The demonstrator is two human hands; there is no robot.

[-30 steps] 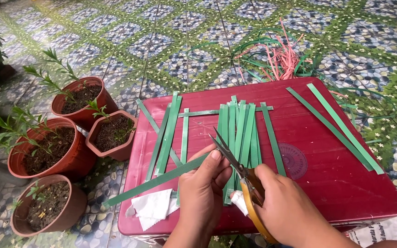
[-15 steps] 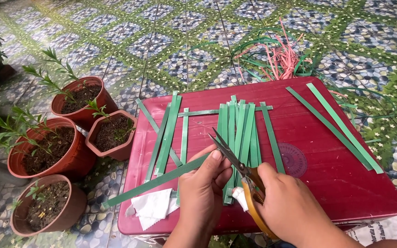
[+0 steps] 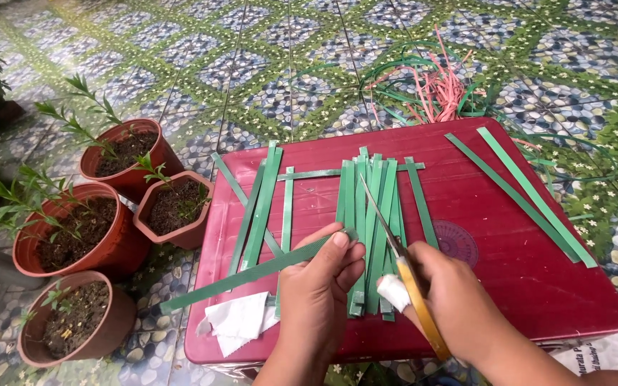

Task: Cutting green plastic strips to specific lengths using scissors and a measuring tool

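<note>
My left hand (image 3: pixel 316 293) pinches one end of a long green strip (image 3: pixel 244 275) that slants down to the left over the red table (image 3: pixel 509 250). My right hand (image 3: pixel 452 304) grips yellow-handled scissors (image 3: pixel 402 264), blades pointing up over a bundle of parallel green strips (image 3: pixel 370 214). A white bandage wraps one right finger (image 3: pixel 395 292). The blades look nearly closed.
More green strips (image 3: pixel 262 207) lie at the left of the table and two long ones (image 3: pixel 523 189) at the right. White paper (image 3: pixel 237 322) sits at the front left edge. Several potted plants (image 3: pixel 80 229) stand left; a tangle of pink and green strips (image 3: pixel 438 89) lies on the tiled floor.
The scissors have tilted more upright and shifted slightly right. My left hand still holds the strip in about the same place.
</note>
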